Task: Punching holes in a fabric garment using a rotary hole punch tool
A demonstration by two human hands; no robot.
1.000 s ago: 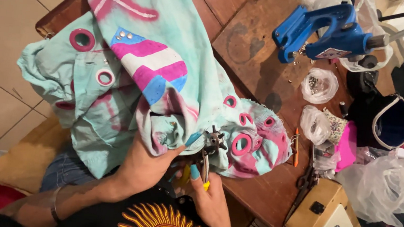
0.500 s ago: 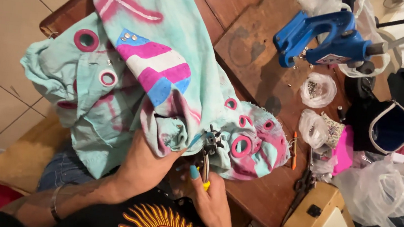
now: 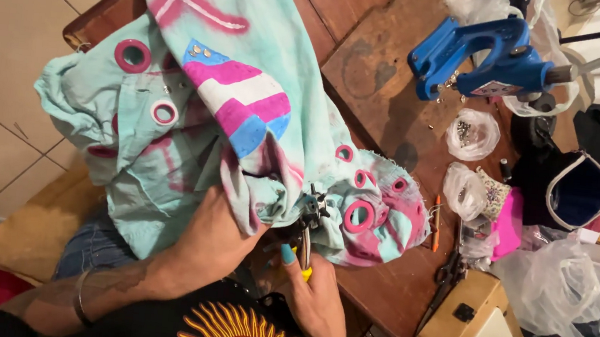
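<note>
Punching step in hand, by the look of it: right hand (image 3: pixel 316 306) clenched on yellow-handled punch pliers (image 3: pixel 305 244) biting the edge of the mint-and-pink painted denim garment (image 3: pixel 247 112) draped over the wooden tabletop (image 3: pixel 376 59). Left hand (image 3: pixel 216 237) grips the fabric fold beside it. Next move likely calls for a firm squeeze with the cloth held taut. Clear plastic bags of small hardware (image 3: pixel 472 134) sit near the blue bench press (image 3: pixel 483 58).

Over the last second the left hand (image 3: pixel 217 230) has pushed further in under the fold of the turquoise and pink garment (image 3: pixel 247 112), so more of it is hidden by cloth. The right hand (image 3: pixel 316 302) has shifted the punch pliers (image 3: pixel 307 224) slightly right along the cloth edge, nearer the big pink eyelet (image 3: pixel 359 216). The bunched cloth around the pliers has sagged a little lower
</note>
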